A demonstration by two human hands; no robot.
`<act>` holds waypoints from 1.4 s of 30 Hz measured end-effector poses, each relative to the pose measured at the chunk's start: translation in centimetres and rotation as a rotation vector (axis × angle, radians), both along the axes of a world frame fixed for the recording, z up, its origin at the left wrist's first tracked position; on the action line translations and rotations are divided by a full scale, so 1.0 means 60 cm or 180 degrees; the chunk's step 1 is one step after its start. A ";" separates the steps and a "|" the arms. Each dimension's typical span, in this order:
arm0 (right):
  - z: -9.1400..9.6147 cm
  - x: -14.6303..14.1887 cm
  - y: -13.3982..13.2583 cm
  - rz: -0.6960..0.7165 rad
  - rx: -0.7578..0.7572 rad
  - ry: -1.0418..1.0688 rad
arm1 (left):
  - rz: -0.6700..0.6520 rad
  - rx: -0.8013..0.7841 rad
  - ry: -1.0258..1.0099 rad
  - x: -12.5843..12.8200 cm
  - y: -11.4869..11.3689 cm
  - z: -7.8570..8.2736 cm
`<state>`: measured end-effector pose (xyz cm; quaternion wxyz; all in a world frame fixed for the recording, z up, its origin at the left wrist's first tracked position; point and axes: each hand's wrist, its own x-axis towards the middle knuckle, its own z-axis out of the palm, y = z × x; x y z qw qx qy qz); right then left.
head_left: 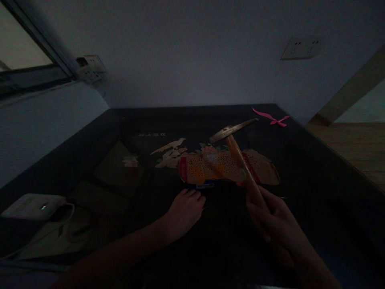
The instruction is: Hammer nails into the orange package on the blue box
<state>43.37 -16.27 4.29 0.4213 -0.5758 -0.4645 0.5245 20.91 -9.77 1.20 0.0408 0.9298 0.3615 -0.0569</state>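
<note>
Right hand [270, 218] clenches the hammer [237, 154] above the punched sheet [195, 170]; a stray swing could hit the slack left hand [185, 209] at seven o'clock.

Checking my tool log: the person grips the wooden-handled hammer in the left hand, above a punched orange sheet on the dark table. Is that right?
Not quite. The hammer is gripped in the right hand, not the left. The left hand rests on the dark table just in front of the punched orange sheet. The head view shows this; the rest stands.
</note>
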 end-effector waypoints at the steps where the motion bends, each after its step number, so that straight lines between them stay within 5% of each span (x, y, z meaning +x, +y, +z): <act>1: -0.001 0.000 0.000 -0.0003 -0.0005 -0.0007 | 0.0000 -0.0005 -0.0065 -0.003 -0.001 0.003; 7: -0.003 0.004 0.001 0.0083 0.0037 0.0031 | -0.0509 -0.0638 -0.1665 -0.040 0.008 0.070; 12: -0.001 -0.001 0.000 -0.0029 -0.0063 0.0122 | 0.0257 -0.0168 -0.3071 -0.048 0.077 0.110; 16: -0.005 -0.005 0.002 0.0058 -0.0082 0.0076 | 0.0751 -0.0079 -0.3861 -0.030 0.133 0.075; 21: -0.012 -0.003 0.002 0.0276 -0.0054 -0.0031 | 0.0860 -0.0306 -0.3809 -0.022 0.151 0.030; 35: -0.033 0.002 0.007 0.0328 0.0079 -0.0378 | 0.0869 -0.0226 -0.3805 -0.020 0.146 0.014; 42: 0.022 0.006 0.001 0.0421 -0.0031 -0.0727 | 0.0925 -0.0216 -0.3711 -0.016 0.143 0.004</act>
